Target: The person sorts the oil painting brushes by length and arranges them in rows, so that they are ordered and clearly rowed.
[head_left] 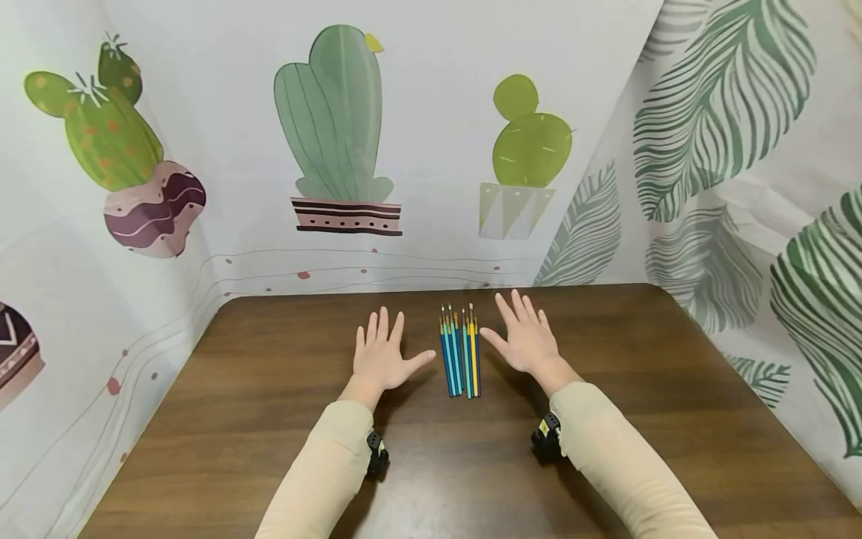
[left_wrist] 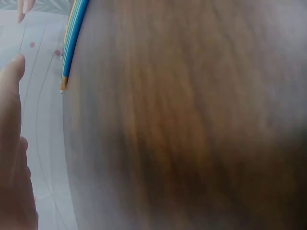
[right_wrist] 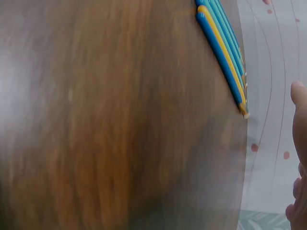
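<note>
Several slim paintbrushes (head_left: 460,359) with blue, turquoise and yellow handles lie side by side on the wooden table, bristle ends pointing to the far edge. To their left, my left hand (head_left: 382,361) is spread palm down with straight fingers, its thumb a little short of the brushes. My right hand (head_left: 527,340) is spread the same way on the other side, apart from them too. Part of the brushes (left_wrist: 74,38) shows at the top of the left wrist view, beside the left thumb. The right wrist view shows the yellow and blue handles (right_wrist: 221,52). Neither hand holds anything.
A dark brown wooden table (head_left: 269,464) spans the space below both arms. Behind its far edge hangs a white cloth (head_left: 431,150) printed with cacti and leaves. A small black camera (head_left: 377,453) is strapped at the left wrist, another camera (head_left: 547,438) at the right.
</note>
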Motion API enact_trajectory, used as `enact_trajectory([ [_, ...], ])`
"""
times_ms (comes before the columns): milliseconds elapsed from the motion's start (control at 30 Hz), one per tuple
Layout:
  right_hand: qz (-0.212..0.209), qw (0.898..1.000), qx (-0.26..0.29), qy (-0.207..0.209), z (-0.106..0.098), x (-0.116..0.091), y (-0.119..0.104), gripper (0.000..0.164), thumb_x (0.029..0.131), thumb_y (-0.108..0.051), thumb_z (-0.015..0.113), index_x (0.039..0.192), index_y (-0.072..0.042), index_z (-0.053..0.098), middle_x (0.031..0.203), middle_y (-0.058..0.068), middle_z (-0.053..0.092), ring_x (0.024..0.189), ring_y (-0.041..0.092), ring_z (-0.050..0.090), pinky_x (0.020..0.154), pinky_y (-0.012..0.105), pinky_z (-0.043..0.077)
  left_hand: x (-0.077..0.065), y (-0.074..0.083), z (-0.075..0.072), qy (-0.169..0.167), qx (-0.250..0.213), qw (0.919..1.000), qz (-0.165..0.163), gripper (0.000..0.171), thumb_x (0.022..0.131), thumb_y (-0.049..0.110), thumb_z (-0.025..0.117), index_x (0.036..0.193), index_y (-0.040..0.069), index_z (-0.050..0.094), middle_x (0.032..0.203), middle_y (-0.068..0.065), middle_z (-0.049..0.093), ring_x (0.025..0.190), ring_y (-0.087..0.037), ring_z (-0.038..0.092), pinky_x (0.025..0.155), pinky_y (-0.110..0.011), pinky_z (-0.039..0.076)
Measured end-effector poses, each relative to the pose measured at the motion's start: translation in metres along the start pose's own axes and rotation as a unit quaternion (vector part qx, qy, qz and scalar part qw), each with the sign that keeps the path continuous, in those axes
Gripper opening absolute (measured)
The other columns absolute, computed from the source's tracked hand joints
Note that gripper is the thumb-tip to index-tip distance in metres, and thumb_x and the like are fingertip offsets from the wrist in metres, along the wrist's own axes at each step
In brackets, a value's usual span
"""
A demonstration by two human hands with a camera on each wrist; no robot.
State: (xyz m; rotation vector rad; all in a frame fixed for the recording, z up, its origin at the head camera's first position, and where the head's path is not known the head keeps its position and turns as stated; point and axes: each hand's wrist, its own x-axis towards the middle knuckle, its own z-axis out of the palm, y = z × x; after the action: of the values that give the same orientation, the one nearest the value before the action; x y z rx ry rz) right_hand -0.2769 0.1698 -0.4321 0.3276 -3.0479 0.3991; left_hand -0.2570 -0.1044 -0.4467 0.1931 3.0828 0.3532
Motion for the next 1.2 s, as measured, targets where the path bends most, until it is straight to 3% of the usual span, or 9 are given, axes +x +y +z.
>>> enact_trajectory([
  [200, -0.002, 0.996, 0.09, 0.003, 0.006, 0.003, -0.006, 0.075, 0.096, -0.052, 0.04, 0.152, -0.011, 0.012, 0.156, 0.022, 0.018, 0.144, 0.038, 0.017, 0.113, 0.057, 0.019, 0.001, 0.006, 0.006, -0.006, -0.049, 0.9987, 0.01, 0.102, 0.08, 0.08, 0.037, 0.153, 0.015, 0.011, 0.159, -0.016, 0.001, 0.147, -0.034, 0.0, 0.117, -0.053, 0.007],
  [400, 0.003, 0.983, 0.186, 0.009, 0.008, 0.005, -0.006, 0.068, 0.098, -0.039, 0.045, 0.15, -0.004, 0.019, 0.15, 0.023, 0.031, 0.136, 0.041, 0.034, 0.109, 0.054, 0.031, 0.003, 0.014, 0.01, -0.009, -0.12, 0.9924, 0.026, 0.096, 0.083, 0.07, 0.048, 0.151, 0.01, 0.018, 0.159, -0.018, 0.009, 0.146, -0.036, 0.01, 0.116, -0.051, 0.017],
  [600, 0.042, 0.957, 0.287, 0.007, 0.01, 0.005, -0.008, 0.057, 0.099, -0.031, 0.046, 0.144, 0.0, 0.032, 0.134, 0.026, 0.051, 0.122, 0.037, 0.052, 0.1, 0.049, 0.043, 0.004, 0.021, 0.012, -0.001, -0.213, 0.9764, 0.037, 0.085, 0.086, 0.053, 0.06, 0.147, 0.003, 0.028, 0.155, -0.02, 0.023, 0.142, -0.04, 0.022, 0.111, -0.055, 0.027],
  [700, 0.068, 0.933, 0.354, -0.018, 0.012, 0.006, -0.009, 0.053, 0.1, -0.027, 0.045, 0.143, 0.003, 0.033, 0.132, 0.026, 0.053, 0.119, 0.036, 0.055, 0.097, 0.046, 0.047, 0.006, 0.024, 0.014, 0.014, -0.257, 0.9652, 0.045, 0.072, 0.088, 0.041, 0.063, 0.141, -0.002, 0.039, 0.146, -0.022, 0.038, 0.135, -0.04, 0.035, 0.108, -0.052, 0.033],
  [800, 0.1, 0.897, 0.428, -0.052, 0.012, 0.004, -0.01, 0.051, 0.1, -0.023, 0.042, 0.143, 0.004, 0.032, 0.131, 0.028, 0.052, 0.116, 0.037, 0.057, 0.094, 0.044, 0.05, 0.007, 0.029, 0.017, 0.026, -0.316, 0.9478, 0.032, 0.056, 0.088, 0.029, 0.065, 0.132, -0.003, 0.05, 0.132, -0.022, 0.053, 0.124, -0.036, 0.05, 0.1, -0.047, 0.043],
  [933, 0.145, 0.854, 0.492, -0.086, 0.012, 0.002, -0.011, 0.049, 0.101, -0.022, 0.042, 0.141, 0.004, 0.034, 0.129, 0.028, 0.054, 0.109, 0.033, 0.062, 0.089, 0.039, 0.053, 0.008, 0.037, 0.021, 0.035, -0.416, 0.9085, -0.019, 0.042, 0.085, 0.018, 0.068, 0.122, -0.002, 0.059, 0.119, -0.018, 0.063, 0.106, -0.03, 0.062, 0.088, -0.04, 0.052],
  [1067, 0.173, 0.83, 0.521, -0.102, 0.015, 0.001, -0.012, 0.047, 0.1, -0.021, 0.043, 0.139, 0.005, 0.037, 0.126, 0.028, 0.056, 0.099, 0.026, 0.066, 0.081, 0.034, 0.056, 0.007, 0.045, 0.024, 0.031, -0.52, 0.8511, -0.067, 0.036, 0.083, 0.007, 0.067, 0.116, -0.006, 0.061, 0.106, -0.019, 0.067, 0.089, -0.024, 0.068, 0.077, -0.035, 0.056],
  [1133, 0.181, 0.822, 0.53, -0.106, 0.015, 0.0, -0.013, 0.047, 0.1, -0.021, 0.043, 0.138, 0.005, 0.037, 0.125, 0.028, 0.056, 0.095, 0.024, 0.067, 0.078, 0.032, 0.057, 0.006, 0.049, 0.025, 0.022, -0.561, 0.8223, -0.093, 0.035, 0.082, 0.003, 0.067, 0.115, -0.008, 0.061, 0.101, -0.019, 0.068, 0.081, -0.022, 0.07, 0.073, -0.034, 0.058],
  [1200, 0.189, 0.817, 0.535, -0.107, 0.015, 0.0, -0.014, 0.046, 0.1, -0.021, 0.044, 0.138, 0.005, 0.038, 0.124, 0.028, 0.057, 0.092, 0.022, 0.068, 0.077, 0.032, 0.057, 0.007, 0.052, 0.027, 0.019, -0.579, 0.8062, -0.119, 0.035, 0.081, 0.002, 0.067, 0.114, -0.007, 0.061, 0.099, -0.019, 0.069, 0.081, -0.02, 0.07, 0.071, -0.034, 0.058],
])
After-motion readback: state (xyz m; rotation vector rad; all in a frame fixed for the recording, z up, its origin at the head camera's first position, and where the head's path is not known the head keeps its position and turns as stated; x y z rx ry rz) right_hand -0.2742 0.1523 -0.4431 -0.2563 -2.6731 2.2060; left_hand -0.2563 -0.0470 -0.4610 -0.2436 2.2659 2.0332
